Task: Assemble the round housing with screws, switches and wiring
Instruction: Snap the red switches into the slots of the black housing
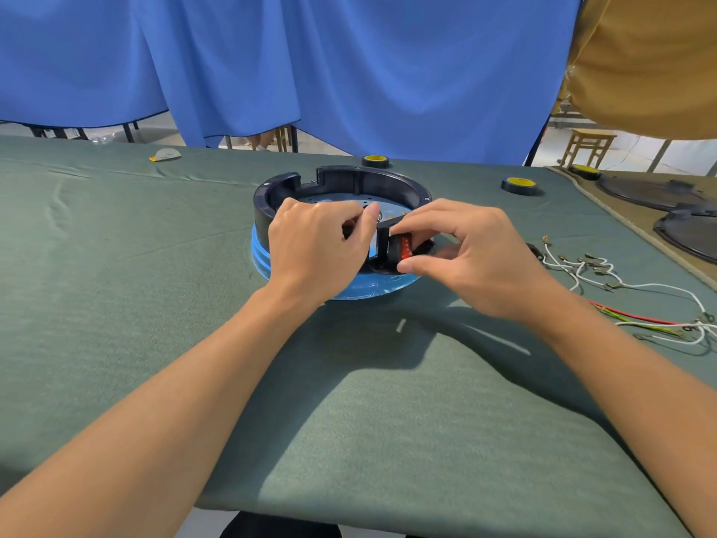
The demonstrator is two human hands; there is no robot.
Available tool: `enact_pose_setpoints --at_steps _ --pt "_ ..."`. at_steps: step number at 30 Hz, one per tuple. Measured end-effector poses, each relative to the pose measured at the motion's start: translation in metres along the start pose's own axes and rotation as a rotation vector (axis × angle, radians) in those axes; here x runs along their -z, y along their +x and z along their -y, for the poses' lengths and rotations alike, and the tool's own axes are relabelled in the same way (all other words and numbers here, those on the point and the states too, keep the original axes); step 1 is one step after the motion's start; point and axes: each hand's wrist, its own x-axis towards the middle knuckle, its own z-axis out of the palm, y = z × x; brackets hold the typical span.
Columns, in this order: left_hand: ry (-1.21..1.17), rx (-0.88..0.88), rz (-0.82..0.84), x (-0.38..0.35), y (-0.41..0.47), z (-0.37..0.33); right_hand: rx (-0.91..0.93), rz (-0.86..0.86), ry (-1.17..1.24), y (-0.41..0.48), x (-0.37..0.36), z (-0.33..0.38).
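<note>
1. Cloth [116, 266], green, lies spread under everything.
2. Housing [341, 180], black ring on blue base, silvery plate inside, sits centre.
3. Left hand [318, 246] grips its rim, seven o'clock.
4. Right hand [465, 258] pinches red-faced black switch [405, 248], five o'clock.

Green tablecloth [116, 266], blue curtain [388, 71] behind, tape roll [375, 161], second tape roll [521, 185]

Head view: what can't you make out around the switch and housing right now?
All in the head view:
Red switch: mostly covered by fingers of the right hand; whether it is seated cannot be told.
Round housing: near wall hidden behind the left hand gripping it.
Wires: terminals too small to identify.
Black covers: cut off by the right edge.
</note>
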Motion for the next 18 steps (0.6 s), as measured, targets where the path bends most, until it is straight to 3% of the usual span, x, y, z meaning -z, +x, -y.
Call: enact_pose_setpoints --at_steps 11,18 --pt "-0.025 0.004 -0.005 0.0011 0.0003 -0.002 0.132 -0.04 -0.11 -0.0006 -0.0059 -0.0036" --pt "-0.031 0.011 -0.001 0.0002 0.0007 -0.0013 0.098 -0.075 -0.046 0.0 -0.0055 -0.0048"
